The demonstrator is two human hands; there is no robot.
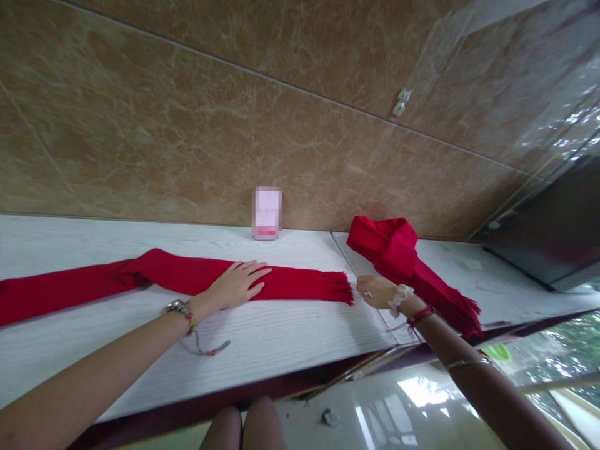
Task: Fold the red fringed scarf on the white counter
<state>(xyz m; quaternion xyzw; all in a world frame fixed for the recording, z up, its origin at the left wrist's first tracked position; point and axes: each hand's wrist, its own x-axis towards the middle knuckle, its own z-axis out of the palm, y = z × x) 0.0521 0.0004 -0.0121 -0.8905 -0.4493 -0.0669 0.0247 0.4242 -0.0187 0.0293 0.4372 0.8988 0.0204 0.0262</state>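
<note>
A long red scarf (140, 278) lies stretched flat across the white tabletop (262, 337), its fringed end (335, 287) pointing right. My left hand (237, 284) rests flat on it with fingers spread, a ring on one finger and a beaded bracelet at the wrist. My right hand (377, 292) sits just right of the fringe with its fingers curled in; whether they pinch anything is hidden. A second red scarf (403, 259) lies bunched behind my right wrist, its fringe (464, 315) hanging near the table's front edge.
A small pink-and-white card (267, 213) stands against the brown marble wall (187, 125). A white wall fitting (400, 103) is mounted higher up. A dark surface (557, 237) lies at the far right. My knees (244, 428) show below the table edge over a glossy floor.
</note>
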